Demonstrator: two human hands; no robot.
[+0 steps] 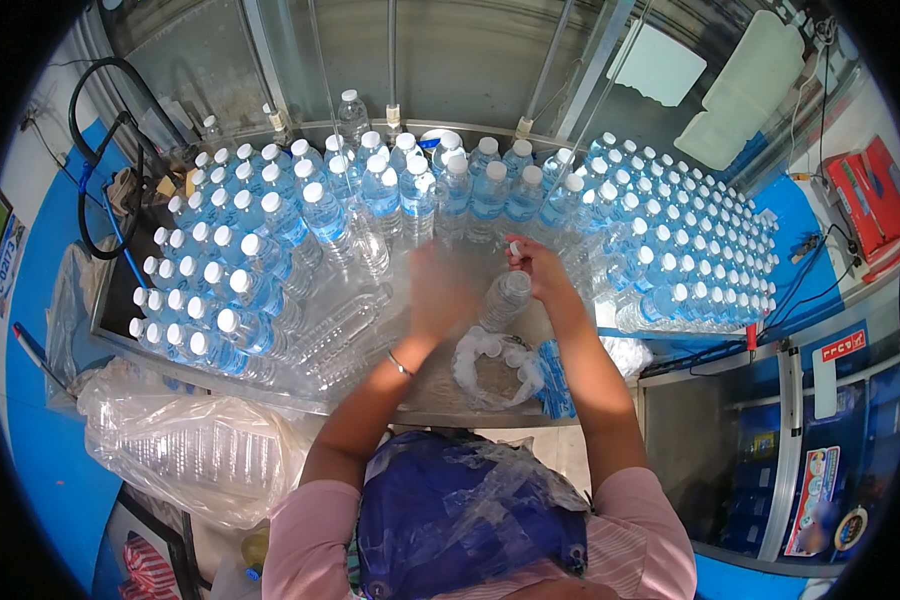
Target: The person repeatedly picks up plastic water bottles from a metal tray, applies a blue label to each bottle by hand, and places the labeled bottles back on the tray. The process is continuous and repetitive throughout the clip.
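R hand [540, 265] pinches white cap [514, 248] nr clear btl [510, 291]; L hand [442, 298] blurred, can't tell if gripping. Bag [467, 368] nr btl, capped btls [489, 197] behind.

From the person's head, the left of two fisheye cameras looks down and forward over the metal worktop [425, 414], from above its near edge, close enough for it to fill the middle, wide enough to include the pink sleeves [638, 525] this side of it and the glass panes [475, 60] beyond it
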